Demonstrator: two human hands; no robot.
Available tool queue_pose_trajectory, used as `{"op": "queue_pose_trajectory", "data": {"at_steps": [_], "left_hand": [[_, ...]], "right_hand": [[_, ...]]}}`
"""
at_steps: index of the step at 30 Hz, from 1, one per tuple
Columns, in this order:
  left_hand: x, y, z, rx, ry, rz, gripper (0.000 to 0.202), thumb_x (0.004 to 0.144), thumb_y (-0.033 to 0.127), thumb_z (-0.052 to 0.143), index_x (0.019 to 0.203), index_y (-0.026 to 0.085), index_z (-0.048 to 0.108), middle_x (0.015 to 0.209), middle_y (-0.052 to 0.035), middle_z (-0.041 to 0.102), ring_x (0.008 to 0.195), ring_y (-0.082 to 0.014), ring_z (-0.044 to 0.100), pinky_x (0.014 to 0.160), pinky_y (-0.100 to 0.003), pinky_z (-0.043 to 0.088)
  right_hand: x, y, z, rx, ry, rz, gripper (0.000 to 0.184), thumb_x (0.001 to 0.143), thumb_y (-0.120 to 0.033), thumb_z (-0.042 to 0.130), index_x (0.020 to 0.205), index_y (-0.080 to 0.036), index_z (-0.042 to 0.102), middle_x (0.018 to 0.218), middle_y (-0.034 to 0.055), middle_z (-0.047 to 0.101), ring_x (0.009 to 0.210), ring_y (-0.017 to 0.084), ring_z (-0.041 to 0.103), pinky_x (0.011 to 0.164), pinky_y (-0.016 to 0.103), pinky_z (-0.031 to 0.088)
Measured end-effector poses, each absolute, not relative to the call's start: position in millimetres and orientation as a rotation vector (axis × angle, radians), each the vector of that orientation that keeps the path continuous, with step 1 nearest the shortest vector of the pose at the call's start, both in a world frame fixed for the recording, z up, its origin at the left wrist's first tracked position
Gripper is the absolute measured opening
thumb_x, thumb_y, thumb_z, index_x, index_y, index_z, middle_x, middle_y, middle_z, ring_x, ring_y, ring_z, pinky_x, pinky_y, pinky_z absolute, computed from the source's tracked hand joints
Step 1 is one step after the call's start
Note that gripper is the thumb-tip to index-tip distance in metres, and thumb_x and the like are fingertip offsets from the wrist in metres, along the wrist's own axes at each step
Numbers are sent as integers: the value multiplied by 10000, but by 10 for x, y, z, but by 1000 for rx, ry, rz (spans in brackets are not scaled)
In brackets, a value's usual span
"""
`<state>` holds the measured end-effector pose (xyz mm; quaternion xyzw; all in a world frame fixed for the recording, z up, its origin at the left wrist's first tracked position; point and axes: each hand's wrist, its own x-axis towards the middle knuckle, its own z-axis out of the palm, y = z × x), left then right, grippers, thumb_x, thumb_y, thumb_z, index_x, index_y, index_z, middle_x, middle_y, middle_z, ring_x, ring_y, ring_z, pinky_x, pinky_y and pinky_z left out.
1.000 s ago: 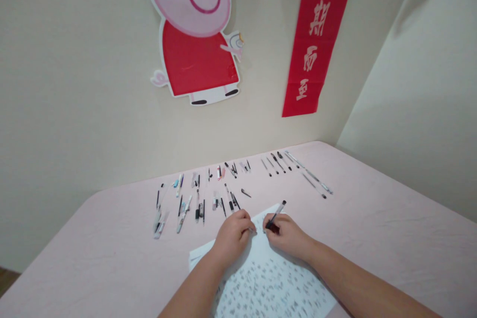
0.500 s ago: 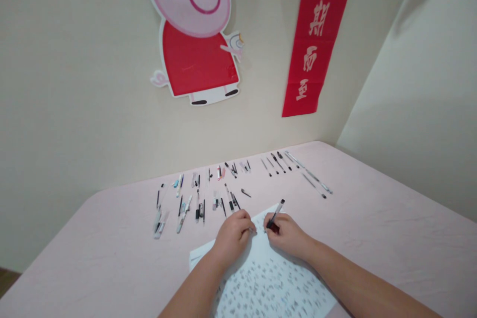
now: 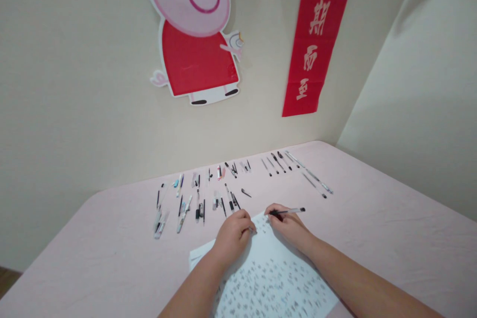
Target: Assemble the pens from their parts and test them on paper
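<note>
Between the fingers of my right hand (image 3: 286, 223) is a gel pen (image 3: 292, 210) with a clear barrel and dark ends. It leans over to the right, its dark grip end near the top of a white sheet of paper (image 3: 274, 253). Rows of small dark handwritten marks cover the lower part of the sheet, with a few more near the top. My left hand (image 3: 235, 233) rests on the paper's upper left edge, fingers curled closed. Something small and pale shows at its fingertips, too small to name.
Several pens taken apart, with refills and caps, lie in groups (image 3: 182, 213) at the left and back of the pink table (image 3: 112, 248). Pens and refills (image 3: 278, 163) line the back right. Behind stands a wall with a pink pig cutout (image 3: 201, 64) and a red banner (image 3: 316, 35).
My right hand has shifted slightly up, and the pen has tipped from steep to nearly flat, its rear end swinging right. My left hand and the paper look unmoved.
</note>
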<state>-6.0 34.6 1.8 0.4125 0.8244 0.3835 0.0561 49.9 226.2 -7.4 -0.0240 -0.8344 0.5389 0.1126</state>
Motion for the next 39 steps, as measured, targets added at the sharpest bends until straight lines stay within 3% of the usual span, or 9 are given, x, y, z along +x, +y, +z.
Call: {"op": "queue_pose_trajectory", "data": {"at_steps": [4, 7, 12, 16, 19, 23, 28, 34, 39], "left_hand": [[-60, 347, 22, 1243, 2495, 1169, 316, 715, 35, 441, 755, 187, 715, 823, -46, 584, 805, -165, 568, 751, -274, 415], [-53, 347, 30, 1235, 2497, 1164, 317, 720, 40, 437, 754, 186, 716, 822, -47, 586, 803, -166, 570, 753, -278, 417], [-58, 356, 35, 1229, 2504, 1151, 324, 721, 44, 431, 744, 192, 718, 813, -46, 582, 789, -168, 568, 754, -285, 423], [-70, 364, 21, 1215, 2493, 1178, 332, 703, 30, 428, 743, 185, 719, 809, -50, 584, 789, -172, 572, 753, -288, 428], [-73, 368, 6, 1198, 2473, 1222, 334, 691, 20, 426, 734, 182, 715, 803, -48, 589, 799, -172, 577, 765, -287, 431], [-76, 376, -11, 1177, 2460, 1277, 325, 688, 19, 428, 730, 178, 709, 810, -49, 595, 809, -171, 578, 779, -286, 435], [-89, 375, -17, 1161, 2445, 1316, 330, 669, 9, 422, 722, 173, 703, 802, -49, 597, 805, -174, 577, 782, -298, 440], [-115, 363, -55, 1097, 2413, 1430, 320, 650, -14, 411, 688, 174, 668, 785, -41, 595, 808, -172, 575, 786, -308, 439], [-180, 386, -171, 806, 2352, 1763, 253, 755, 68, 459, 939, 193, 580, 753, -7, 577, 730, -152, 565, 714, -297, 442]], "right_hand": [[488, 2251, -65, -90, -2455, 1592, 173, 708, -231, 483, 760, -188, 642, 715, 14, 622, 695, 171, 546, 634, 271, 413], [446, 2232, -109, -104, -2383, 1652, 240, 756, -267, 494, 910, -182, 657, 734, 21, 638, 671, 158, 556, 620, 264, 433], [222, 2203, -219, -41, -2253, 1798, 386, 868, -412, 442, 1145, -172, 563, 820, 65, 676, 652, 160, 594, 589, 280, 479], [-55, 2193, -270, -20, -2253, 1610, 265, 866, -348, 453, 989, -176, 612, 882, 76, 672, 814, 195, 632, 761, 350, 501], [-198, 2181, -279, 87, -2390, 1259, 255, 789, -201, 544, 1037, -183, 604, 1003, 88, 642, 938, 209, 598, 873, 372, 455], [-314, 2134, -253, 124, -2543, 1016, 417, 725, -140, 619, 1135, -169, 550, 1047, 109, 600, 895, 198, 589, 829, 330, 455], [-422, 2071, -173, 112, -2644, 782, 318, 723, -132, 625, 1034, -170, 577, 898, 66, 632, 868, 209, 564, 773, 302, 414], [-421, 2072, -146, 93, -2640, 788, 235, 745, -54, 531, 930, -185, 590, 833, 51, 645, 795, 185, 562, 724, 280, 394], [-350, 2092, -119, 163, -2519, 941, 215, 783, -113, 518, 974, -191, 578, 846, 48, 641, 775, 184, 578, 724, 298, 427]]}}
